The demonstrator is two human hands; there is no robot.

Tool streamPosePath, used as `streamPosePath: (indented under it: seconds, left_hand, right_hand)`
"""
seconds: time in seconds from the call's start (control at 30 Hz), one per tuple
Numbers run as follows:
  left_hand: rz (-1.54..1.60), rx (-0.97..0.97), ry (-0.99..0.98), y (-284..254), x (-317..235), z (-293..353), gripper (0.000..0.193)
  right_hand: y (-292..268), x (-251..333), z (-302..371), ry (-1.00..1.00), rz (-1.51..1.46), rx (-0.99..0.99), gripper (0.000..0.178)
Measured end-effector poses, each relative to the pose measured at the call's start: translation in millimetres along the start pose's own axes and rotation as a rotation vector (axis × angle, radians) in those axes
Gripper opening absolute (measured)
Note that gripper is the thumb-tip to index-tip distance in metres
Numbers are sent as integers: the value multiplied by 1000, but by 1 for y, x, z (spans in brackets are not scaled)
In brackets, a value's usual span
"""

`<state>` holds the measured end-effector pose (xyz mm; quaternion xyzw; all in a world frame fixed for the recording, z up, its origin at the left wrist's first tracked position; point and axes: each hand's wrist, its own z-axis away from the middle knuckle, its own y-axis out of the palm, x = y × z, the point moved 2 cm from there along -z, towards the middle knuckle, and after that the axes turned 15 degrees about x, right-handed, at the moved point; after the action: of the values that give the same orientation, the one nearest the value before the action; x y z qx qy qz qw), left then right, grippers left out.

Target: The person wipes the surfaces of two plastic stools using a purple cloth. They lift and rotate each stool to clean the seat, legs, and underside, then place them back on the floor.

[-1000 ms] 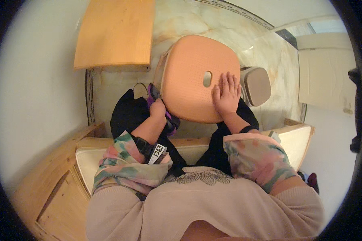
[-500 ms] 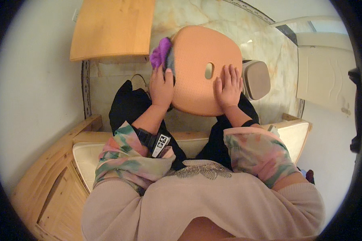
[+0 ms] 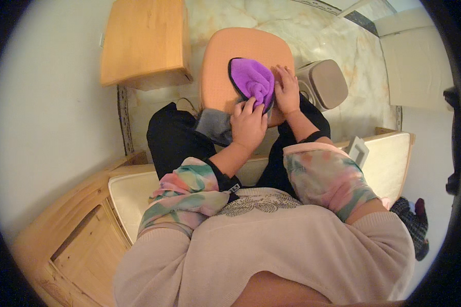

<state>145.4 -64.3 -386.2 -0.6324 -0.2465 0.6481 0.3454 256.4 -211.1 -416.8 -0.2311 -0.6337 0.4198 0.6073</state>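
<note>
The orange stool's seat [image 3: 216,64] showed along its far and left edges, with marbled floor [image 3: 271,14] between it and the wooden cabinet [image 3: 146,43], while the left hand [image 3: 248,126] pinched the purple-and-grey cloth [image 3: 250,71] over the near edge and the right hand [image 3: 288,92] lay unclenched along the right.

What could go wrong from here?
Snag: the cloth's grey part reaches past the orange stool's near-left corner, so it might catch by the black trouser leg.
Bunching: purple fabric is gathered at the left grip; folds could slip or tangle.
Interference: the right grip sits close beside the cloth and may block it.
</note>
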Motion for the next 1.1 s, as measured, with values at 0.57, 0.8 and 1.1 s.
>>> streamPosePath:
  seconds: [0.57, 0.8, 1.1]
  left_hand:
    - [-190, 47, 38, -79, 49, -48, 35]
    - [-503, -58, -202, -27, 79, -61, 56]
    - [-546, -96, -84, -20, 104, -64, 54]
  right_hand:
    - [-16, 46, 81, -405, 312, 328, 80]
    - [-72, 19, 39, 57, -357, 332, 37]
    - [-124, 22, 5, 158, -1536, 410, 51]
